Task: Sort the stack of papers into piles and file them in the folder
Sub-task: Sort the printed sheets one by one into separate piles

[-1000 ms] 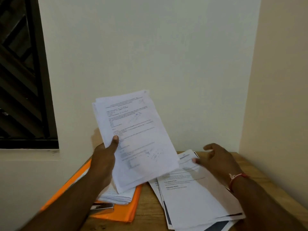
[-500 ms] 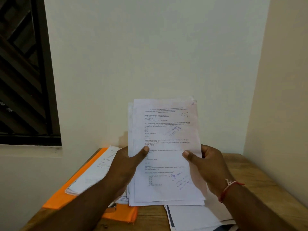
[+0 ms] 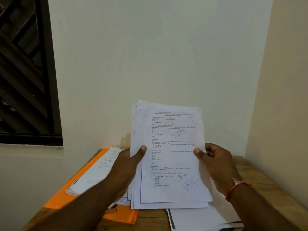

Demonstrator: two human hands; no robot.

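A dark window [image 3: 25,72] sits in the wall at far left. Below it, an orange folder [image 3: 63,199] lies along the left edge of the wooden table [image 3: 270,189], with a pile of printed sheets [image 3: 93,177] resting on it. The left hand [image 3: 126,165] grips the left edge of a held stack [image 3: 171,155], thumb on the front and fingers hidden behind. The stack stands nearly upright above the table's middle, with typed text and blue pen marks on the top page. The right hand [image 3: 216,164] pinches its right edge the same way, and a red thread [image 3: 236,187] circles that wrist. A second pile [image 3: 203,217] lies flat on the table beneath the stack's lower right.
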